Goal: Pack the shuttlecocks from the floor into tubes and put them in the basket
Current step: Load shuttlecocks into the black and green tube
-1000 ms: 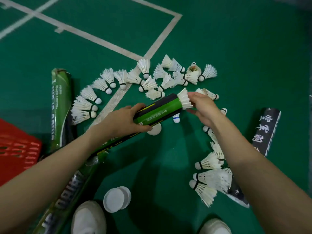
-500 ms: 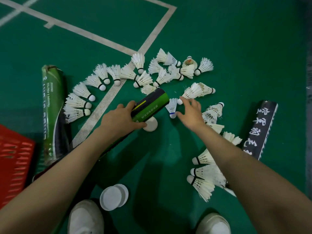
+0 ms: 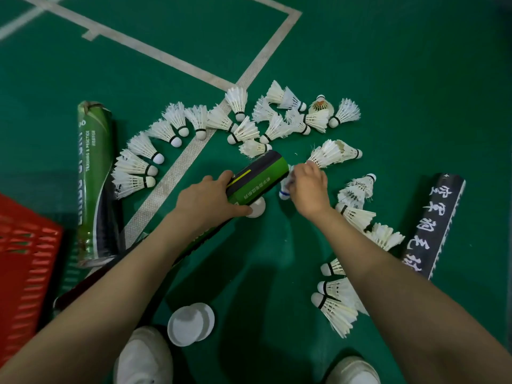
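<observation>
My left hand (image 3: 209, 202) grips a green and black tube (image 3: 259, 177) near its open end, the tube tilted up to the right. Just beside that opening, my right hand (image 3: 307, 189) closes on a white shuttlecock with a blue band (image 3: 284, 189), partly hidden by my fingers. Several white shuttlecocks (image 3: 241, 126) lie in an arc on the green floor beyond the hands, and several more (image 3: 357, 214) lie along the right. The red basket (image 3: 25, 261) sits at the left edge.
A second green tube (image 3: 92, 178) lies on the floor at left and a black tube with white writing (image 3: 435, 223) at right. Two white lids (image 3: 191, 324) lie near my white shoes (image 3: 144, 358). Another lid (image 3: 257, 209) sits under the held tube.
A second ago my right hand pressed a shuttlecock into the tube's mouth. It then dropped to the floor and now has closed on the blue-banded shuttlecock. The tube stayed in my left hand.
</observation>
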### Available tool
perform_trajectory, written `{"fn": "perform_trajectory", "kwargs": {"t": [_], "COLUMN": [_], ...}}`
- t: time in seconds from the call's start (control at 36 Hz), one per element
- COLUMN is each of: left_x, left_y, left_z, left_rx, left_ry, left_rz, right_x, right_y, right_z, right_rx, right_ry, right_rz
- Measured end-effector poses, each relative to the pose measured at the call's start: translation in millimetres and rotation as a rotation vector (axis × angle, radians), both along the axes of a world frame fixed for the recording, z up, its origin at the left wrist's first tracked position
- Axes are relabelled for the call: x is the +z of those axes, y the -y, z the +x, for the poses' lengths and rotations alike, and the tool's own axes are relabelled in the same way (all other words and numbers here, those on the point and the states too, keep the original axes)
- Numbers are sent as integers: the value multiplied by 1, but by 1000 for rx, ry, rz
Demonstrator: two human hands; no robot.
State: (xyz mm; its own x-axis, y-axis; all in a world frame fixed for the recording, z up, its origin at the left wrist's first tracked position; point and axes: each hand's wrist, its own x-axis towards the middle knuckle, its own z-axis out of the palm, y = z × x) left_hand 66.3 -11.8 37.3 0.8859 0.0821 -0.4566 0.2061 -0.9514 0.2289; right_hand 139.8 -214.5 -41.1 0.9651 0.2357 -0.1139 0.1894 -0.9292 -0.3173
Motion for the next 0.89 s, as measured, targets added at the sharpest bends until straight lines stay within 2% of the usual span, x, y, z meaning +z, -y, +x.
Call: {"fn": "perform_trajectory", "kwargs": {"t": [0.08, 0.17, 0.22, 0.31, 0.42, 0.47, 0.56, 0.61, 0.67, 0.72, 0.78, 0.89], "left_x": [5, 7, 9, 11, 13, 12, 7, 3, -3, -8, -13, -22], "left_y": [3, 8, 11, 12, 17, 22, 30, 34, 37, 42, 45, 47], "left_z": [-9, -19, -26, -35, -46, -51, -57, -62, -67, -72, -75, -81], "left_rx": [-23, -66, -87, -100, -112, -129, -149, -154, -183, -226, -246, -232], "left_ry": [9, 22, 42, 77, 81, 94, 88, 42, -15, -57, -94, -135], "left_rz": [-21, -24, -28, -42, -128, -170, -165, -147, -98, -19, 21, -2], "right_x": [13, 37, 55, 80, 91, 84, 70, 62, 54, 45, 35, 18], "right_y": [5, 14, 22, 28, 33, 36, 39, 42, 49, 59, 72, 99], "right_z": [-10, -17, -20, -33, -53, -61, -74, -81, -91, -97, -101, -115], "right_rx": [-253, -511, -589, -554, -368, -278, -283, -322, -384, -435, -435, -193], "right_ry": [112, 9, -45, -131, -272, -349, -539, -524, -418, -348, -377, -355], "right_rz": [310, 669, 831, 957, 846, 873, 900, 886, 873, 750, 551, 112]}}
